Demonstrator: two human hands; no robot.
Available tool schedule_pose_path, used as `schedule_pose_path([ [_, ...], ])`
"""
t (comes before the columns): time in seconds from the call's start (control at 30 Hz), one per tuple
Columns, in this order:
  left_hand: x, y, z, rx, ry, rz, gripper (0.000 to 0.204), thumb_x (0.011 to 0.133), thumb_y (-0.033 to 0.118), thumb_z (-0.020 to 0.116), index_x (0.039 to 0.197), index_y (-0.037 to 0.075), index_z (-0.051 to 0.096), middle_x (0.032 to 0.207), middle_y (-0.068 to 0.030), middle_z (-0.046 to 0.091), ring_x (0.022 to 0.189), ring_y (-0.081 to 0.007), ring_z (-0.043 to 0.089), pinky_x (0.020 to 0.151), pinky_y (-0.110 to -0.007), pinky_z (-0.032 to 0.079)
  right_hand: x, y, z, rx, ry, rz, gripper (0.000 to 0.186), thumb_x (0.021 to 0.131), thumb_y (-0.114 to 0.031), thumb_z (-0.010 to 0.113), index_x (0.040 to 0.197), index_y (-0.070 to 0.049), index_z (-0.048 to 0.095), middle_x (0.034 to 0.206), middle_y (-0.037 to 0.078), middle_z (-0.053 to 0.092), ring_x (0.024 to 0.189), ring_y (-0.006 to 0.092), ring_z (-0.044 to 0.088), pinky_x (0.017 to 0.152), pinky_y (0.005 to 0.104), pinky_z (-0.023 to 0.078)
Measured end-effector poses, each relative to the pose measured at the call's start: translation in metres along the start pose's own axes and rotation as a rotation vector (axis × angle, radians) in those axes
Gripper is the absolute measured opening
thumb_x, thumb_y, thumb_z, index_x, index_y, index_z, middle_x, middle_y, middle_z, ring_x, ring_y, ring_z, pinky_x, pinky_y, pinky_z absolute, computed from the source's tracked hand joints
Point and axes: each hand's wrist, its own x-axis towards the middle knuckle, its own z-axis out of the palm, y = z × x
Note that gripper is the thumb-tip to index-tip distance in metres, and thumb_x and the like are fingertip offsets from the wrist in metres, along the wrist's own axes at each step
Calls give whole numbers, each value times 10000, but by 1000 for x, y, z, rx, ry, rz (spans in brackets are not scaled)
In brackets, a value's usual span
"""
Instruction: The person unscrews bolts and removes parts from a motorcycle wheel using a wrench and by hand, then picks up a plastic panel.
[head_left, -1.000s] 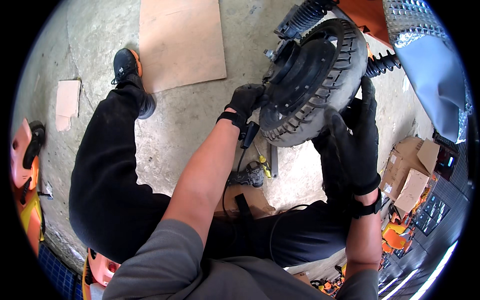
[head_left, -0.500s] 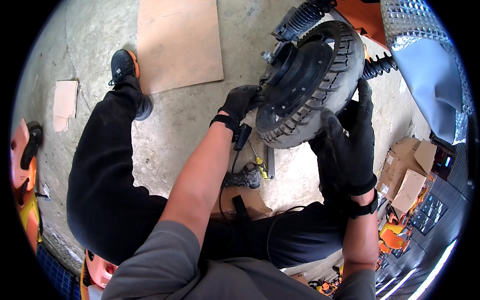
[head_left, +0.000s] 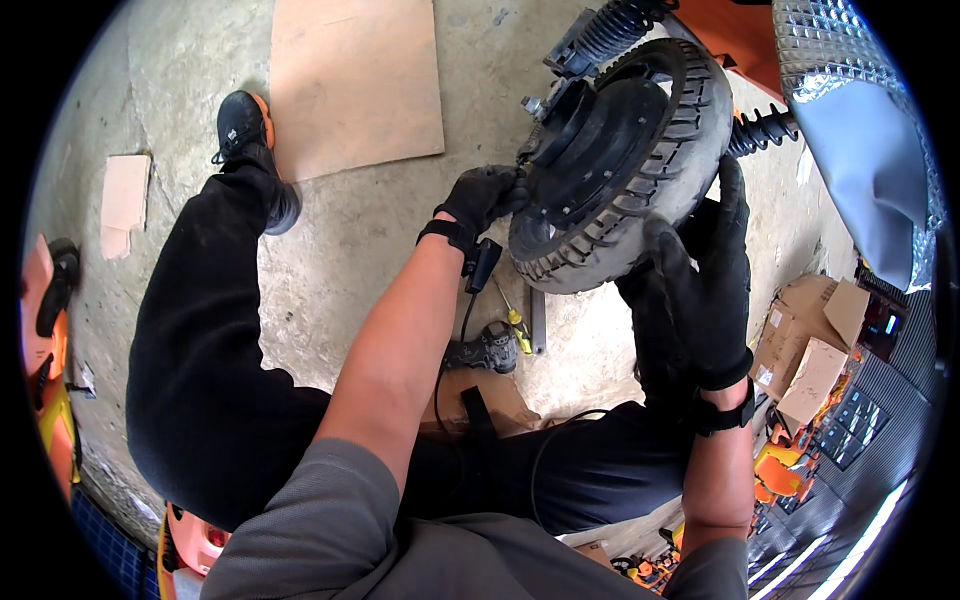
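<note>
concrete floor (head_left: 390, 250) lay under the raised black wheel (head_left: 620, 160); my left hand (head_left: 482, 197) pinched something at its hub, maybe a nut, while my right hand (head_left: 712, 275) cupped its tyre

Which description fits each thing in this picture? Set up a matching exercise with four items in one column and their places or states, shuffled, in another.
Things:
1. left hand
2. right hand
3. screwdriver
4. cardboard sheet

Descriptions:
A. lies flat on the concrete beside the shoe
B. gloved, at the wheel's hub
C. yellow-handled, on the floor under the wheel
D. gloved, grip on the tyre's tread

Pairs: 1-B, 2-D, 3-C, 4-A
</note>
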Motion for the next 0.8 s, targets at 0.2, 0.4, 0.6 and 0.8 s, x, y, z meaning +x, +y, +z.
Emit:
schedule_pose_path([
  [0.2, -2, -1, -1, -35, -20, 18, 187, 967, 85, 513, 1089, -27, 601, 1005, -132, 664, 891, -225, 668, 836, -352, 575, 0, 1, 0, 23, 0, 4, 765, 870, 14, 626, 1499, -47, 196, 964, 146, 662, 795, 157, 649, 683, 285, 540],
  [0.4, -2, 0, -1, 12, 14, 44, 176, 952, 75, 537, 1086, -18, 603, 1007, -123, 656, 896, -219, 663, 836, -350, 574, 0, 0, -1, -7, -11, -16, 763, 871, 15, 620, 1500, -46, 192, 978, 144, 659, 812, 160, 645, 698, 282, 537],
  [0.6, -3, -2, 5, -15, 74, 56, 146, 930, 53, 561, 1057, -6, 605, 991, -121, 652, 873, -216, 662, 831, -350, 575, -1, -1, -2, -1, -27, 4, 763, 874, 7, 617, 1500, -42, 185, 1003, 149, 653, 834, 169, 649, 701, 291, 544],
  [0.8, 2, -7, 3, 29, 80, 153, 135, 893, 50, 613, 1020, 3, 613, 931, -103, 667, 824, -205, 668, 777, -333, 575, 0, 3, -2, -12, -24, -39, 754, 885, -26, 618, 1498, -33, 178, 1031, 172, 653, 865, 191, 666, 722, 304, 555],
])
